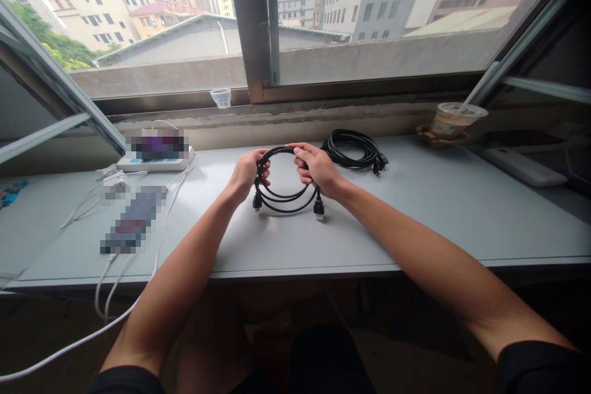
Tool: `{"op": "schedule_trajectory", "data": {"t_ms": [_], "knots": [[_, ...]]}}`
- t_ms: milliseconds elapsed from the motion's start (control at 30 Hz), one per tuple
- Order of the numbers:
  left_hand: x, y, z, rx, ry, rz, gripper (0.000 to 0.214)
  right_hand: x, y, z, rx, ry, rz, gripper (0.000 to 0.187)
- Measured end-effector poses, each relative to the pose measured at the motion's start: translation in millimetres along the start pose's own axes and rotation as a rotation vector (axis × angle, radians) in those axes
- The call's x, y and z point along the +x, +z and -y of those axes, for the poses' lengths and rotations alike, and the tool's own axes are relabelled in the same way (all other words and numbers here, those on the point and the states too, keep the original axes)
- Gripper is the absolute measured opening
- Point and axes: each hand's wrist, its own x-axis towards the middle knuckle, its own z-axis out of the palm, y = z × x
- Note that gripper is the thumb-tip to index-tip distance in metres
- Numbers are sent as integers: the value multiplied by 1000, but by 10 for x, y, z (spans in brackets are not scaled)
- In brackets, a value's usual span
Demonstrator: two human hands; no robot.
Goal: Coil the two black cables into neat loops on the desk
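Observation:
A black cable (284, 200) is wound into a round coil and held upright just above the grey desk (415, 209). My left hand (247, 173) grips the coil's left side with fingers wrapped round it. My right hand (318, 169) is closed on the coil's upper right side. Two black plugs hang at the bottom of the coil, one on each side. A second coiled black cable (353, 149) lies flat on the desk just behind my right hand, untouched.
A white power strip (154, 163) with white cords sits at the back left, with blurred small items in front of it. A lidded drink cup with a straw (455, 120) stands at the back right. A small clear cup (221, 97) rests on the window sill.

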Motion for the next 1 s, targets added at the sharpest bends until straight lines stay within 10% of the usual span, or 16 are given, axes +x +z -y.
{"op": "schedule_trajectory", "data": {"t_ms": [433, 667, 1000], "knots": [[9, -8, -97, -160, -31, -119, 33, 15, -20, -17, 14, 51, -10, 24], [45, -32, 2, 259, 112, -83, 20, 32, -24, -27, 105, 95, 34, 21], [88, -173, -29, 208, 107, -114, 30, 155, -304, 12, -180, 57, 13, 9]]}}
